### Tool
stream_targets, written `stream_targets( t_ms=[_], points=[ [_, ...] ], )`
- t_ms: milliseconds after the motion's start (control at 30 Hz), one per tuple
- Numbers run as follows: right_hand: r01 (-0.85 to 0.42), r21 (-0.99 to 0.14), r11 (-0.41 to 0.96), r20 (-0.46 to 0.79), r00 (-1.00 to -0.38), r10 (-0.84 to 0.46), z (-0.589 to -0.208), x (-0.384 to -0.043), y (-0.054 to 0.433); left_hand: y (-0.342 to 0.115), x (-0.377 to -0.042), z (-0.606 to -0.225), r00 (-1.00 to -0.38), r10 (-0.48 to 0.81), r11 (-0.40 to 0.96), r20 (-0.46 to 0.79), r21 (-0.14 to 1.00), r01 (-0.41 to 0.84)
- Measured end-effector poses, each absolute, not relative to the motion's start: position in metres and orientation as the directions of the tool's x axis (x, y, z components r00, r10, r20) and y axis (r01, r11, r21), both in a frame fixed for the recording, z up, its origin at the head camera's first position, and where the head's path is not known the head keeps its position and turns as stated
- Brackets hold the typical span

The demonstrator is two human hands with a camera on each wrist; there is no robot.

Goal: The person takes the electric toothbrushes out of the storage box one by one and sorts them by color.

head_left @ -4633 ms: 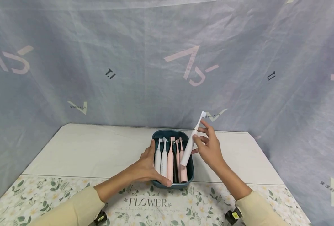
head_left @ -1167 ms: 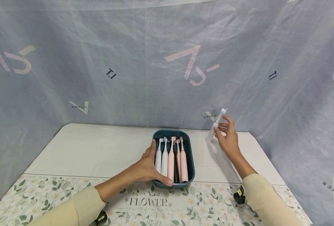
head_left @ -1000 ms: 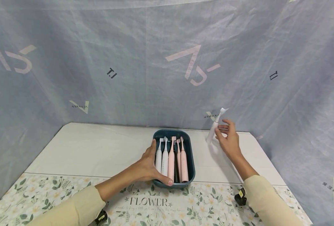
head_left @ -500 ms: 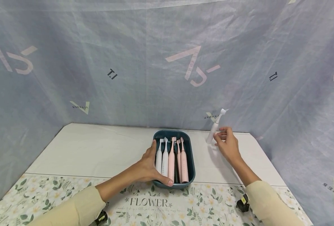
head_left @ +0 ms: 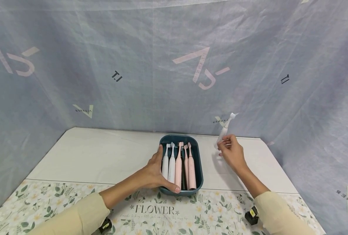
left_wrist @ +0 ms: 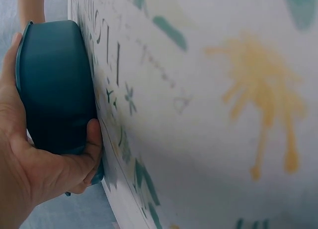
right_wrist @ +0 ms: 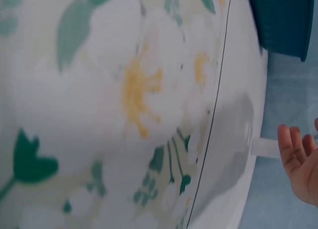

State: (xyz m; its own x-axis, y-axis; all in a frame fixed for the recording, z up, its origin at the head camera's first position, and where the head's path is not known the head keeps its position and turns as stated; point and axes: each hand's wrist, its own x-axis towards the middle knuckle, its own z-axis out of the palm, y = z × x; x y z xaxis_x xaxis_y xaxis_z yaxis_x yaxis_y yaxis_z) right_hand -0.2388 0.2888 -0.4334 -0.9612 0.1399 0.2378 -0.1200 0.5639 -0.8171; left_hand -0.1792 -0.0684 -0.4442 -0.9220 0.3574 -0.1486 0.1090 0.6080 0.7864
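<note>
A white electric toothbrush [head_left: 223,132] stands upright on the white strip of the table, right of the bin. My right hand [head_left: 232,152] is in front of its lower handle, fingers loosely bent; whether they touch it I cannot tell. The right wrist view shows these fingers [right_wrist: 294,142] beside the handle's white base [right_wrist: 264,147]. My left hand [head_left: 155,173] grips the dark teal bin [head_left: 199,176], thumb over its front rim and fingers along its left side. Inside lie two white toothbrushes [head_left: 171,168], several pink ones [head_left: 192,169] and a dark handle [head_left: 183,174].
The table's back part is a plain white strip [head_left: 103,156]; its front part has a floral print [head_left: 150,225] with the word FLOWER. Grey-blue printed fabric [head_left: 144,81] hangs behind and on both sides.
My right hand carried the white toothbrush from over the bin to the right and stood it on the table. Its fingers came off it, then moved down and left. The left hand stayed put.
</note>
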Motion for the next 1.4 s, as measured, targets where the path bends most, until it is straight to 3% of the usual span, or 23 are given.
stream_targets(
  t_ms=[1400],
  points=[
    [-0.278,-0.805,0.525,0.325,-0.946,-0.003,-0.417,-0.231,0.225,-0.069,-0.179,-0.444,-0.919,0.359,0.593,-0.164,0.8,0.089]
  ],
)
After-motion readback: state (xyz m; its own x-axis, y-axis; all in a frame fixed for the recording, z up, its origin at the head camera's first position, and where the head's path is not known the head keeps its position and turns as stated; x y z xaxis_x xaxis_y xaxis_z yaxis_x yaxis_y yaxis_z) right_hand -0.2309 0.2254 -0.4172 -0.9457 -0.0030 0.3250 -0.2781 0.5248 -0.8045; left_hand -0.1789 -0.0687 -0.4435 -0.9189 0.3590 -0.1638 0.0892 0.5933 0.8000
